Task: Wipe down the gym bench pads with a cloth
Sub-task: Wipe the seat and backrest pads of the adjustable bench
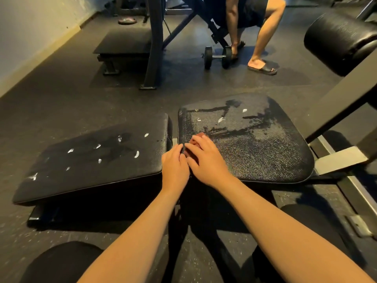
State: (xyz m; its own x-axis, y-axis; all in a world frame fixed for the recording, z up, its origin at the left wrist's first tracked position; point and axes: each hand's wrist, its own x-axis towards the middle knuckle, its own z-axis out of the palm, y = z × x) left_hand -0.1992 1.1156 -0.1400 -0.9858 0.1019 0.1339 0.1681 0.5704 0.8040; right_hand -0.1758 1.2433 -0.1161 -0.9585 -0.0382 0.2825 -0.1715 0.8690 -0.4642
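Note:
Two black bench pads lie side by side before me. The left pad [98, 160] slopes and carries white smears and a damp patch. The right pad [255, 144] glistens with wet streaks and a few white smears. My left hand [174, 166] and my right hand [206, 158] meet at the gap between the pads, on the right pad's near left corner. Between them they hold a small bunched cloth [196, 138]. Only a pinkish bit and a dark edge of it show; the rest is hidden under my fingers.
A black roller pad [338, 41] on a steel frame arm [336, 111] stands at the right. On the rubber floor behind are a dumbbell [217, 57], a person seated on a bench [261, 27], a machine upright [153, 43] and a low platform [124, 42]. My knees are at the bottom.

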